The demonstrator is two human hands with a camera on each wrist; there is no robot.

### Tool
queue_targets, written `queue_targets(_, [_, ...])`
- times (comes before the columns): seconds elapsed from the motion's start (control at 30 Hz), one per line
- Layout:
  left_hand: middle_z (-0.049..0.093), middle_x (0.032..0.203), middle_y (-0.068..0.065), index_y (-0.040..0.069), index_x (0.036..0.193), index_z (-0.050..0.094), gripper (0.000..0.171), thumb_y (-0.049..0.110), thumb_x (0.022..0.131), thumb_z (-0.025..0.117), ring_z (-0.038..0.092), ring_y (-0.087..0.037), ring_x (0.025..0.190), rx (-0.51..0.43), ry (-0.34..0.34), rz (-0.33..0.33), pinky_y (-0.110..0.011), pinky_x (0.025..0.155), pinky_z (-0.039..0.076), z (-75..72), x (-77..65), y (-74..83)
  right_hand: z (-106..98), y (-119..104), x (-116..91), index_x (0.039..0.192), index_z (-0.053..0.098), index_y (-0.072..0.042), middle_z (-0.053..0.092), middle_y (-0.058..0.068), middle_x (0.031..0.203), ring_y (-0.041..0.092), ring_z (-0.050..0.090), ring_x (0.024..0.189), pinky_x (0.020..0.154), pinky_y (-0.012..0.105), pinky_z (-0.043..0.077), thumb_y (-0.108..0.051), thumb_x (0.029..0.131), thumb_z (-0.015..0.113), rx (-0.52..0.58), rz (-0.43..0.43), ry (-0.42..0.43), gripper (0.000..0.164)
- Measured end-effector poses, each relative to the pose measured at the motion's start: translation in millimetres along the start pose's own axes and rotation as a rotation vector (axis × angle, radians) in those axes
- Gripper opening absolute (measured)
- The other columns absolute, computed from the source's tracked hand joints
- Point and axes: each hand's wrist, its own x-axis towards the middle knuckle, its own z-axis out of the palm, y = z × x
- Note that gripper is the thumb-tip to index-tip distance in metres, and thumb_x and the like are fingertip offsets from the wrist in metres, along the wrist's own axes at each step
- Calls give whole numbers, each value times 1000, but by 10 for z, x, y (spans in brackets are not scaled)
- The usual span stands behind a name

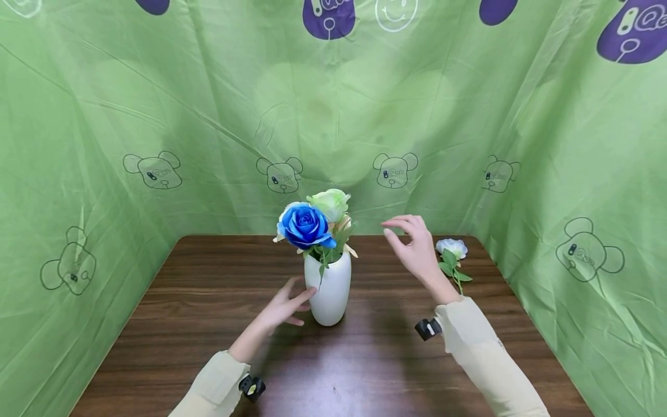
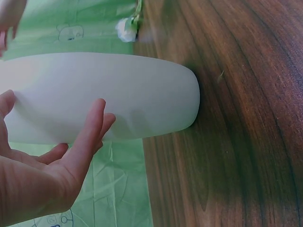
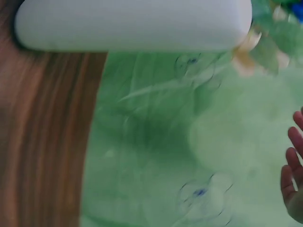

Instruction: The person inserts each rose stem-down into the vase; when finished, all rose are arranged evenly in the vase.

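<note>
A white vase (image 1: 328, 292) stands upright on the brown wooden table. Out of its mouth rise a blue rose (image 1: 305, 225), a pale green flower (image 1: 331, 202) and some cream petals partly hidden behind them. My left hand (image 1: 282, 304) is at the vase's left side, fingers spread, the thumb at its wall; in the left wrist view the left hand (image 2: 57, 175) has loosely extended fingers beside the vase (image 2: 118, 97). To the right of the flowers, my right hand (image 1: 414, 246) is raised in the air, holding nothing, thumb and fingers apart.
One pale blue-white flower (image 1: 452, 249) with green leaves lies on the table (image 1: 208, 301) at the back right, behind the right forearm. Green cloth (image 1: 219, 116) with printed bear heads surrounds the table at the back and both sides.
</note>
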Motion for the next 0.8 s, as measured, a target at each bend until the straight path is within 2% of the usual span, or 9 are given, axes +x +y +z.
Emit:
queue_targets(0.13, [35, 126, -30, 8, 136, 20, 71, 40, 84, 57, 51, -41, 99, -7, -1, 2, -41, 58, 52, 0, -2, 8, -98, 271, -164, 94, 67, -6, 60, 3, 91, 19, 47, 83, 65, 32, 39, -14, 84, 61, -3, 139, -35, 15])
queue_targets(0.37, [38, 125, -29, 9, 135, 23, 69, 38, 84, 59, 52, -40, 98, -14, 14, -4, -42, 57, 52, 3, 4, 7, -234, 728, -474, 97, 64, -1, 59, 6, 88, 12, 48, 75, 61, 23, 38, -18, 86, 58, 32, 357, -50, 22])
queue_targets(0.5, [38, 125, -28, 10, 135, 23, 69, 40, 84, 58, 52, -40, 98, -8, 9, -2, -41, 58, 52, 2, 13, -4, -303, 909, -597, 104, 62, 0, 59, 12, 99, 10, 48, 81, 64, 23, 41, -20, 88, 55, 47, 574, -30, 27])
queue_targets(0.63, [38, 124, -29, 9, 135, 24, 68, 38, 84, 58, 52, -41, 98, -10, 6, -1, -42, 58, 52, 8, -10, 27, -352, 1106, -720, 114, 55, 3, 53, 16, 112, 1, 51, 77, 62, 17, 43, -19, 89, 53, 144, 827, 60, 34])
queue_targets(0.67, [39, 124, -28, 10, 135, 24, 68, 38, 84, 58, 52, -40, 98, -9, 8, -2, -42, 58, 52, 9, -9, 26, -346, 1367, -819, 113, 57, 2, 54, 15, 110, 1, 53, 74, 59, 17, 44, -18, 88, 54, 238, 844, 94, 32])
queue_targets(0.8, [39, 124, -28, 10, 135, 25, 67, 38, 84, 58, 52, -41, 98, -7, 11, 0, -42, 58, 52, 13, -14, 27, -386, 1586, -1014, 111, 56, 1, 58, 4, 92, 3, 55, 66, 52, 16, 43, -14, 86, 55, 378, 1002, 265, 29])
